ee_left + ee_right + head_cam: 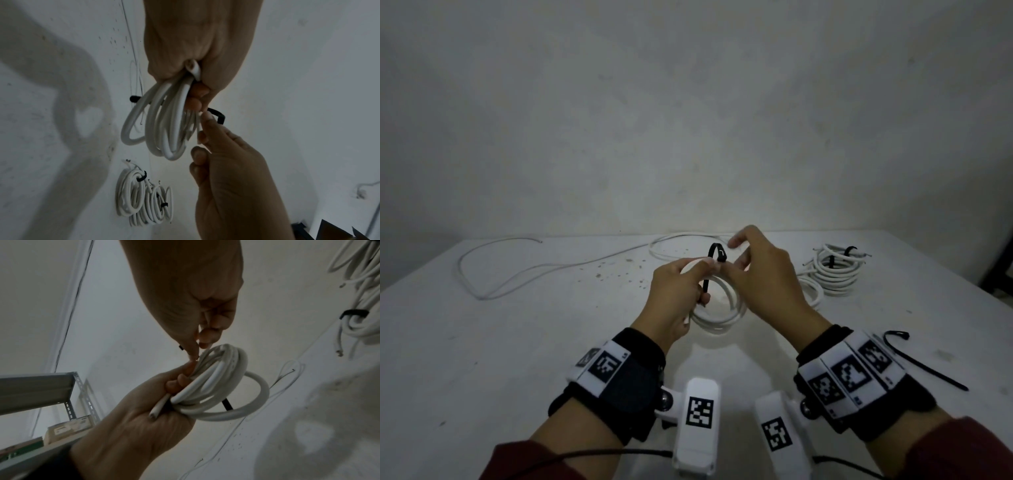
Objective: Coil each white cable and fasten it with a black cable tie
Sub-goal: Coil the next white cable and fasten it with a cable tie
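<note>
From the head view, the left hand (pixel 674 294) grips the coil (pixel 717 308) above the table (pixel 517 325), fingers curled round its turns, with the tie (pixel 714 260) arched over the top. The right hand (pixel 760 274) pinches at the tie's head end, thumb and forefinger together, other fingers raised. Tied coils (pixel 828 274) lie to the right, a loose cable (pixel 517 270) to the left and a spare tie (pixel 924 363) by the right wrist. The likely slip: the tail misses the head slot, because both are small and half hidden by fingertips.

In the left wrist view the left hand (pixel 195 48) bunches the turns (pixel 164 126) tightly, yet one loop (pixel 131 123) hangs apart. If the tie closes without it, that loop would stay free.

In the right wrist view the right hand (pixel 191 305) nips something thin at the coil (pixel 222 386); the tie itself is barely visible there. The cable end (pixel 158 410) sticks out of the left hand (pixel 144 426); a looser grip could let the coil spring open.
</note>
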